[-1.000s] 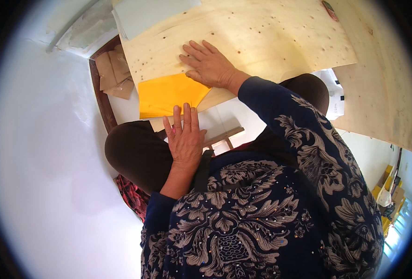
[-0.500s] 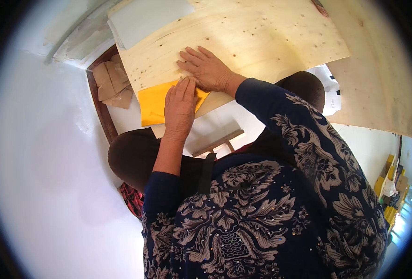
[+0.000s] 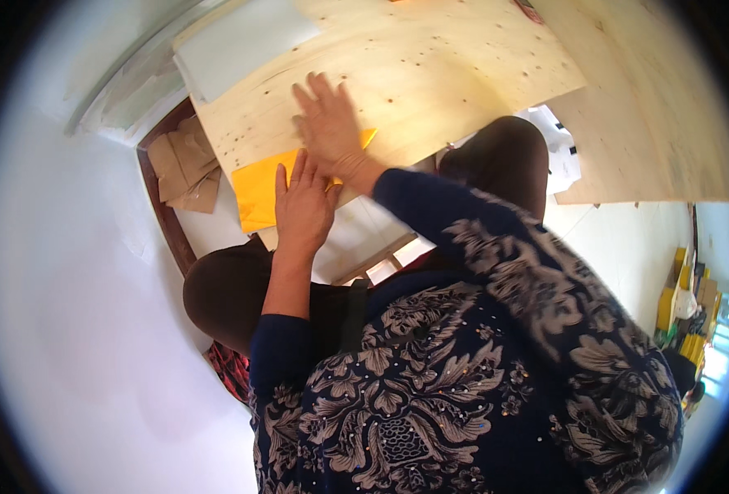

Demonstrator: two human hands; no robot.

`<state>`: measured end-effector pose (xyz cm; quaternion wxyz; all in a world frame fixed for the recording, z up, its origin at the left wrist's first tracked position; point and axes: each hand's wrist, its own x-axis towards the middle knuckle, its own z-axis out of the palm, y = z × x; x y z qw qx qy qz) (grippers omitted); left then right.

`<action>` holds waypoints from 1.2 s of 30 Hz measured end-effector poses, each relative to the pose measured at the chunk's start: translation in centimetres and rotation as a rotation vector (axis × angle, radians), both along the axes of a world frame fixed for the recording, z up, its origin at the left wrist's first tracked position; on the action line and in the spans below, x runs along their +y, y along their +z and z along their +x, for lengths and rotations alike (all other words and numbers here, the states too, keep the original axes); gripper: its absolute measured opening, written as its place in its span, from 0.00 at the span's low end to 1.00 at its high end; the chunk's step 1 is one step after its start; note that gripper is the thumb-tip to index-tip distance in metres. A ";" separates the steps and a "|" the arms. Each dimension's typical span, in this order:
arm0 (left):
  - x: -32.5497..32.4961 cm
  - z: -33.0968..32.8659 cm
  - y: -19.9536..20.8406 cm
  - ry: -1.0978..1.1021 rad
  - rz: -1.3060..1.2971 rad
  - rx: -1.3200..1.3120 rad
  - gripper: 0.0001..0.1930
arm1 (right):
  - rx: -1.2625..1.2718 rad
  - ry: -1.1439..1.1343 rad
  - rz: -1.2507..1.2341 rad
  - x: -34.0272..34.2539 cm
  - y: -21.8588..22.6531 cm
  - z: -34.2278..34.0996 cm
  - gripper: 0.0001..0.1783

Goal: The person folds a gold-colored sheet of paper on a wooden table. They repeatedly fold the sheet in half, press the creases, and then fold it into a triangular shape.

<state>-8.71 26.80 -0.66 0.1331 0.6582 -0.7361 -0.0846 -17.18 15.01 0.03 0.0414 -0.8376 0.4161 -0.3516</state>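
on plywood (image 3: 455, 78), left hand (image 3: 305, 207) and right hand (image 3: 330, 126) overlap yellow sheet (image 3: 254, 198).

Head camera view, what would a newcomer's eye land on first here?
The flat yellow piece probably stands out first, at the wooden board's near left corner. Over its right part are the left hand and the right hand, the latter blurred. Below, a navy top with pale leafy patterning fills the lower middle.

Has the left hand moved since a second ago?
Yes: the left hand has moved forward, farther past the near edge of the wooden board.
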 end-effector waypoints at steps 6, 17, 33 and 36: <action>0.0 -0.1 0.1 -0.003 -0.075 0.064 0.29 | -0.387 -0.082 0.281 2.0 -1.9 0.9 0.30; 0.1 0.3 0.2 -0.016 -0.024 0.066 0.32 | 0.617 -0.108 -0.077 -8.6 -1.9 -12.7 0.34; 0.0 0.8 0.5 -0.034 0.025 0.073 0.32 | 0.507 0.405 0.080 5.7 -1.1 -12.3 0.35; -0.1 0.6 0.1 -0.005 0.007 0.099 0.31 | 0.537 0.370 0.104 5.1 -1.3 -13.1 0.36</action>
